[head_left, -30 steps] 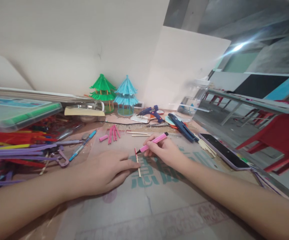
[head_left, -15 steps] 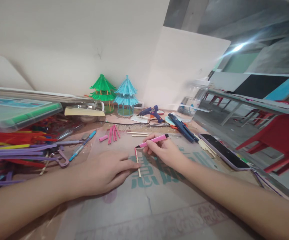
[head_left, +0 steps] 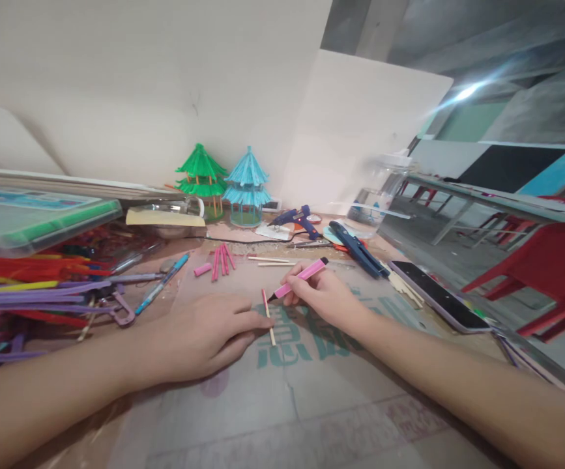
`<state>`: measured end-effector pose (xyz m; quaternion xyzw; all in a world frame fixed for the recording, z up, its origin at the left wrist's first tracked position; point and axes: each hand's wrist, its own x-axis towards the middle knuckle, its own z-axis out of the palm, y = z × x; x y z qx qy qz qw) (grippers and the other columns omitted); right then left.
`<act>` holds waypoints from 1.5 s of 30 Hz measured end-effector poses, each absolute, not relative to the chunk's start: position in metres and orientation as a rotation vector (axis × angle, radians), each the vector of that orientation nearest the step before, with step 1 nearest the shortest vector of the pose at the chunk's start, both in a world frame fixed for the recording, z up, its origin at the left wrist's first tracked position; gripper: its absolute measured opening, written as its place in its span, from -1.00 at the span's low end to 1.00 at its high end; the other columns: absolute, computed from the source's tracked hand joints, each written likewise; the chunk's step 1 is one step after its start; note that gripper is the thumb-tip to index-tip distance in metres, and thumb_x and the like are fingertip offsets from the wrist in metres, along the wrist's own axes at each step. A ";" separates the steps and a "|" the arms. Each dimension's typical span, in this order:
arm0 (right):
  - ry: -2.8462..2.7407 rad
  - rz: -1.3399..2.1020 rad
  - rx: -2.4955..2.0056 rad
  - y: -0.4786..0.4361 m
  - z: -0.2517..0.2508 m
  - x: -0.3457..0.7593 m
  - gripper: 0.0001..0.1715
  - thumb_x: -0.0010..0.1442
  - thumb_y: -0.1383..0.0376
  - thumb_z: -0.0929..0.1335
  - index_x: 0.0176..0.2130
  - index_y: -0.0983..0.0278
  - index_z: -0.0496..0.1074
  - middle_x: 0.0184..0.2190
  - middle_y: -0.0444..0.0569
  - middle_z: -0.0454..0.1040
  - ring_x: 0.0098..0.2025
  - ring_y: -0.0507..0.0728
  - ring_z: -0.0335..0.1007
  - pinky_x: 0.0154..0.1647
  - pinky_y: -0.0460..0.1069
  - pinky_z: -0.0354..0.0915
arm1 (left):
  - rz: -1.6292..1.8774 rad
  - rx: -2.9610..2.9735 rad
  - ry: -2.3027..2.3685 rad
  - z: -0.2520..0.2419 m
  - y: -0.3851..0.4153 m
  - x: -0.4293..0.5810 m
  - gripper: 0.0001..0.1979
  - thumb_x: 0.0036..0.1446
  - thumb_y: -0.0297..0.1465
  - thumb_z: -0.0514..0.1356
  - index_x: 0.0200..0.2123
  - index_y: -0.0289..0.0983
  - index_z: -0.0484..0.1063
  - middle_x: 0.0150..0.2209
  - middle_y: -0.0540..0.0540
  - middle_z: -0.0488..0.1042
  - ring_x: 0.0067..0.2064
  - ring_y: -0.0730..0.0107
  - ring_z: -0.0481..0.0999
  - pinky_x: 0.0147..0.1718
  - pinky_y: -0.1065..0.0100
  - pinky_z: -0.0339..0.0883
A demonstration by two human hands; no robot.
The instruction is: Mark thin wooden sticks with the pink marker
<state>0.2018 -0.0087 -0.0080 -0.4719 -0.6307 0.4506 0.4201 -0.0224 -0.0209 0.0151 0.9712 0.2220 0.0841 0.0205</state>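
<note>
A thin wooden stick (head_left: pixel 272 337) lies on the printed plastic sheet, its far end coloured pink-red and its near end bare wood. My left hand (head_left: pixel 208 335) rests on the sheet, and its index fingertip holds the stick down near the middle. In my right hand (head_left: pixel 324 293) is a pink marker pen (head_left: pixel 304 277), gripped like a pencil, its dark tip touching or just beside the coloured part. Beyond my hands lie several pink sticks (head_left: pixel 222 262), the pink pen cap (head_left: pixel 202 270) and bare sticks (head_left: pixel 270 260).
Behind stand a green pagoda model (head_left: pixel 200 176) and a blue one (head_left: pixel 247 185), with a glue gun (head_left: pixel 296 220) nearby. Cutting pliers (head_left: pixel 355 249), a phone (head_left: pixel 438 296) and a clear jar (head_left: pixel 377 195) are at right. A blue pen (head_left: pixel 162 284) and piled pipe cleaners (head_left: pixel 32 296) occupy the left.
The marker tip has moved down along the stick toward my left index finger, and the coloured part looks longer. My left hand has stayed in place.
</note>
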 end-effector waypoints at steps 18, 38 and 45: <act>-1.577 1.105 -1.148 -0.007 -0.012 0.201 -0.79 0.11 0.15 0.37 -0.31 0.25 0.39 -0.50 -0.11 0.53 -0.47 0.04 0.40 -0.39 -0.05 0.29 | 0.296 2.970 0.660 0.015 -0.020 -0.022 -0.70 0.32 -0.42 -0.01 -0.02 -0.18 0.46 -0.19 -0.09 0.52 -0.23 0.31 0.50 -0.22 0.35 0.33; -1.606 1.183 -1.122 -0.010 -0.006 0.202 -0.82 0.10 0.19 0.38 -0.38 0.25 0.35 -0.54 -0.12 0.52 -0.47 0.05 0.47 -0.37 -0.05 0.36 | 0.297 2.956 0.660 0.014 -0.019 -0.023 -0.69 0.33 -0.40 -0.02 -0.01 -0.18 0.46 -0.23 -0.08 0.51 -0.27 0.32 0.49 -0.28 0.36 0.31; -1.566 1.200 -1.125 -0.010 -0.006 0.202 -0.80 0.06 0.18 0.40 -0.40 0.26 0.36 -0.59 -0.15 0.49 -0.52 0.03 0.44 -0.42 -0.08 0.34 | 0.271 2.952 0.672 0.013 -0.019 -0.023 -0.68 0.34 -0.39 -0.05 0.01 -0.17 0.45 -0.22 -0.08 0.50 -0.26 0.31 0.49 -0.27 0.35 0.31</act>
